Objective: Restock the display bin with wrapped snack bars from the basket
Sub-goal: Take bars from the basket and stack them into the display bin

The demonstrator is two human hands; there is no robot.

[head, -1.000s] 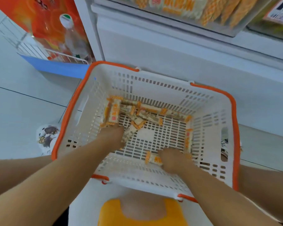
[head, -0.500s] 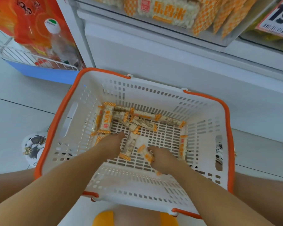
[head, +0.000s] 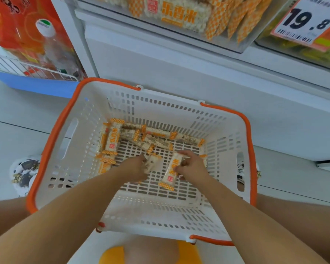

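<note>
Overhead, price card (head: 306, 20) reads 19.8; right hand (head: 191, 166) grips a bar (head: 172, 169).

White perforated plastic basket with orange rim and handles (head: 69, 138): upright on pale floor, below shelf front. Loose pile of wrapped snack bars, clear film with orange-checked ends (head: 133, 136): flat along far and left floor of basket, overlapping at mixed angles. One bar with orange lettering (head: 172, 169): near centre, tilted, lengthwise toward viewer, pinched at its right edge. Another bar (head: 151, 162): beside it, partly covered. Clear display bin above (head: 242, 47): stocked with same orange-checked packs.
</note>
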